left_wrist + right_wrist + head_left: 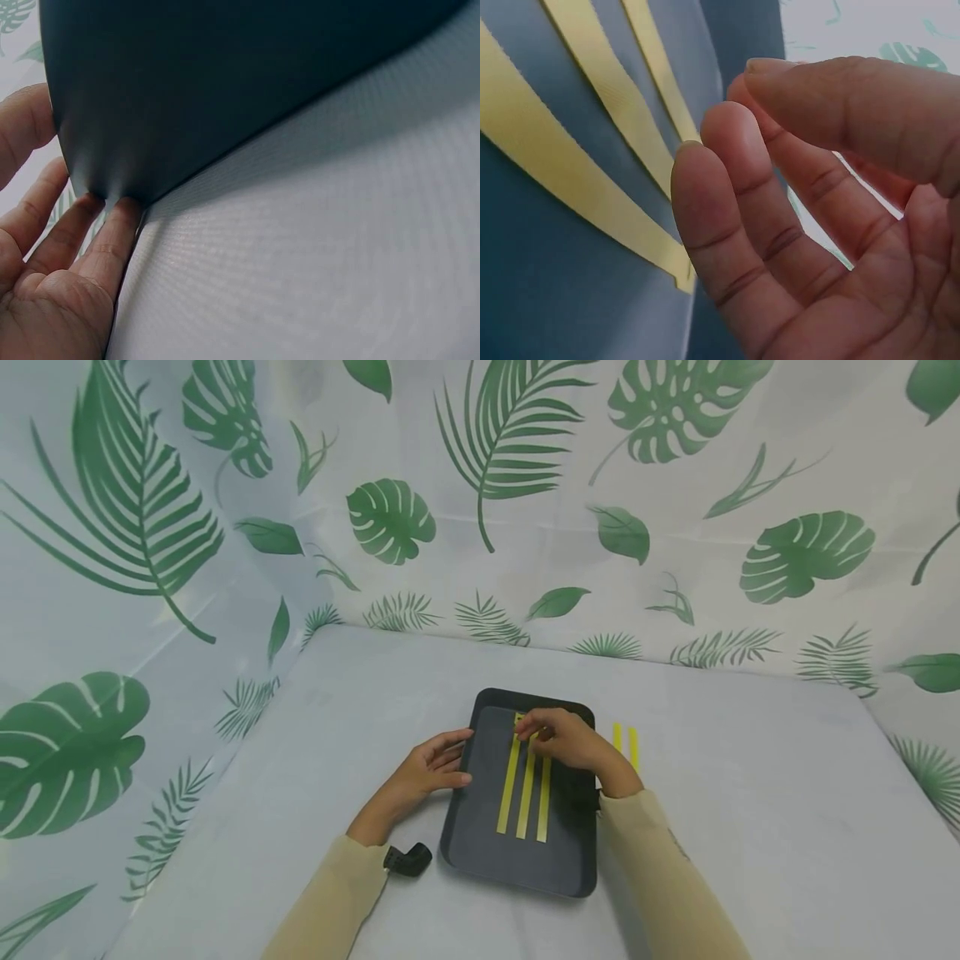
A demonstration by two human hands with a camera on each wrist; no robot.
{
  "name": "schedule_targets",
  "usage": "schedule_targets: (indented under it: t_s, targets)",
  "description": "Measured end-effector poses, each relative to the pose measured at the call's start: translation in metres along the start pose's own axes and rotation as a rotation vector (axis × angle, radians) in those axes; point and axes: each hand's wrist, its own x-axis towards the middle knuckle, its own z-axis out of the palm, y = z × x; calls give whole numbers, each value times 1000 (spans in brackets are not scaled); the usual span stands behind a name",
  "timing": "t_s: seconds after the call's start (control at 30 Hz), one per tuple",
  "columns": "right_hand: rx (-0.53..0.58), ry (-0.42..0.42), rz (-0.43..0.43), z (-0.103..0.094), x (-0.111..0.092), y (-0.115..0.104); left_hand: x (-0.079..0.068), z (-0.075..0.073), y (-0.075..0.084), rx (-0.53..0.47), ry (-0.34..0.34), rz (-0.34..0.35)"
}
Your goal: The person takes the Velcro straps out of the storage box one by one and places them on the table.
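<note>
A dark grey rectangular tray (pixel 480 860) lies on the white table. Along its floor run three flat yellow strips, side by side: left (pixel 508 785), middle (pixel 527 793) and right (pixel 543 802). My left hand (pixel 422 774) is at the tray's left side; in the left wrist view its fingertips (pixel 124 210) touch the outer wall. Over the far part of the strips is my right hand (pixel 564 739), its fingers loosely bent. The right wrist view shows thumb and forefinger close together, with nothing visible between them, near the ends of the strips (pixel 604 82).
Two more yellow strips (pixel 633 747) lie on the table (pixel 750 802) to the right of the tray, partly behind the right forearm. A leaf-printed cloth (pixel 525 577) hangs behind and to the left. A black wrist device (pixel 408 860) sits at the left sleeve.
</note>
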Motion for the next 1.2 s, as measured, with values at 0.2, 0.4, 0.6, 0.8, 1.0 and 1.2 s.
schedule_targets:
  t_s: [0.2, 0.4, 0.6, 0.8, 1.0, 1.2]
  targets:
    - [-26, -41, 2, 7, 7, 1, 0, 0, -1, -7, -8, 1]
    - [-42, -72, -7, 11, 14, 0, 1, 0, 0, -5, -4, -1]
    - [-83, -98, 7, 14, 21, -1, 0, 0, 1, 0, 3, -3]
    - [-119, -111, 17, 17, 29, 2, 0, -1, 1, 5, 6, -5]
    - [-126, -116, 37, 19, 34, 1, 2, -2, 0, 14, 5, -1]
    - [-148, -121, -17, 19, 36, 1, 2, -2, 0, 4, 2, 1]
